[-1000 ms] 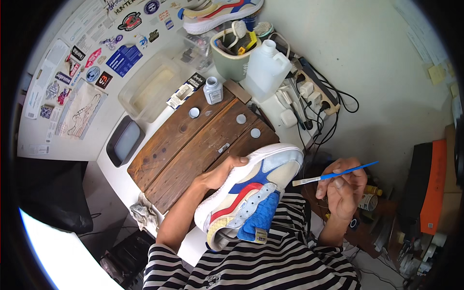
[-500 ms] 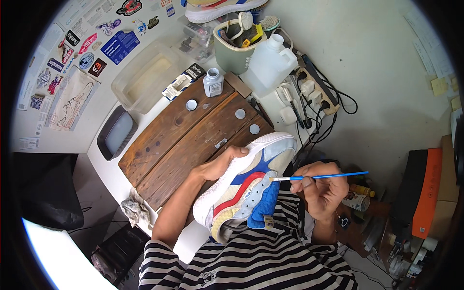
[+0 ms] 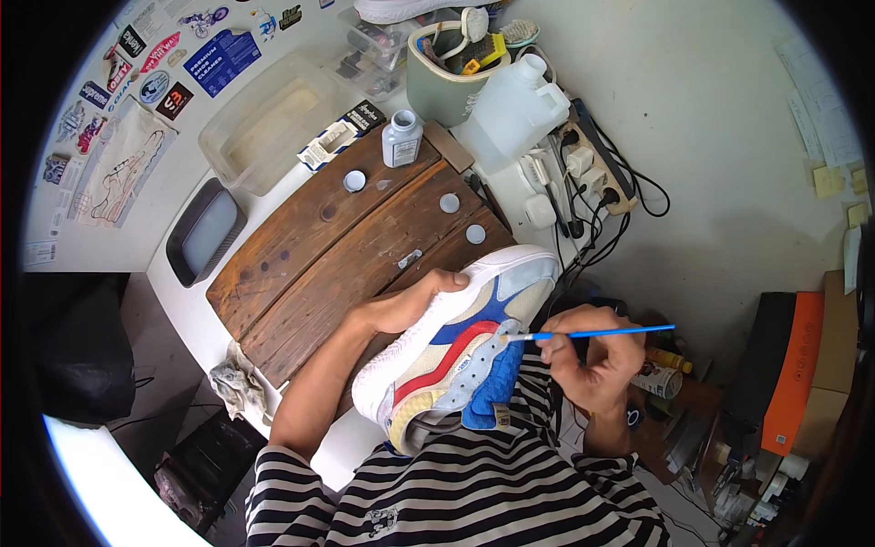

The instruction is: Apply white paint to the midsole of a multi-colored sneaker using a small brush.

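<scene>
The left hand [image 3: 415,301] keeps the same grip seen a second ago: its thumb presses on the white sole while the other fingers go out of sight behind the shoe [image 3: 456,351], so their exact set cannot be told. The shoe is held tilted in front of the person's striped shirt [image 3: 456,488], toe pointing up and right, just off the near edge of a wooden board [image 3: 301,273]. The change is at the brush [image 3: 592,334]: a second ago its bristles stood clear of the shoe to the right, and now they rest on the pale blue eyelet strip [image 3: 483,369], near its toe end. That puts the brush work on this strip, not on the sole or red stripe. The right hand [image 3: 597,356] pinches the blue handle between thumb and fingers.

Counted from left to right: one crumpled rag [image 3: 239,383], one clear tub [image 3: 214,146], one small open carton [image 3: 330,141], three small round pale discs [image 3: 354,181] spread over the board, one bottle [image 3: 402,144] without its cap, one green bucket [image 3: 442,96], one jug [image 3: 510,114], one shoe in hand and one brush.
</scene>
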The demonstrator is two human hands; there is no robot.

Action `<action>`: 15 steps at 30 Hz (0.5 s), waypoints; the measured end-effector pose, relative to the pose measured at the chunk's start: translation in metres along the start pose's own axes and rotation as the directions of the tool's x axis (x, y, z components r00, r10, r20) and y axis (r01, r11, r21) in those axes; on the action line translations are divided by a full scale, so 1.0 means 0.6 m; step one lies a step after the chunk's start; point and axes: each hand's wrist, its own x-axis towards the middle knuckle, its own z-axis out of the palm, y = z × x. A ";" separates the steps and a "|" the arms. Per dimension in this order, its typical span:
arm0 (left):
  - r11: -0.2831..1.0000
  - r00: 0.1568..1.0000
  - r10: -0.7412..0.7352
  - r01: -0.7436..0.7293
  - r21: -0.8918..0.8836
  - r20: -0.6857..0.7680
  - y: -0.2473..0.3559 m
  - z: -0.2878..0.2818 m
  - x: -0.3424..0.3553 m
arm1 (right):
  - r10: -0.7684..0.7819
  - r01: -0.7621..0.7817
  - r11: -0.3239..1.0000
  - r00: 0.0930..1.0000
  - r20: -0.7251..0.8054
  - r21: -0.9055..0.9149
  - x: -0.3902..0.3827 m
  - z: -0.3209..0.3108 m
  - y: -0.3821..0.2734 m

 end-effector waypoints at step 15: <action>0.997 0.999 -0.016 0.012 -0.076 -0.049 0.006 0.014 0.001 | -0.075 0.072 0.996 0.996 0.053 0.054 0.008 0.018 -0.013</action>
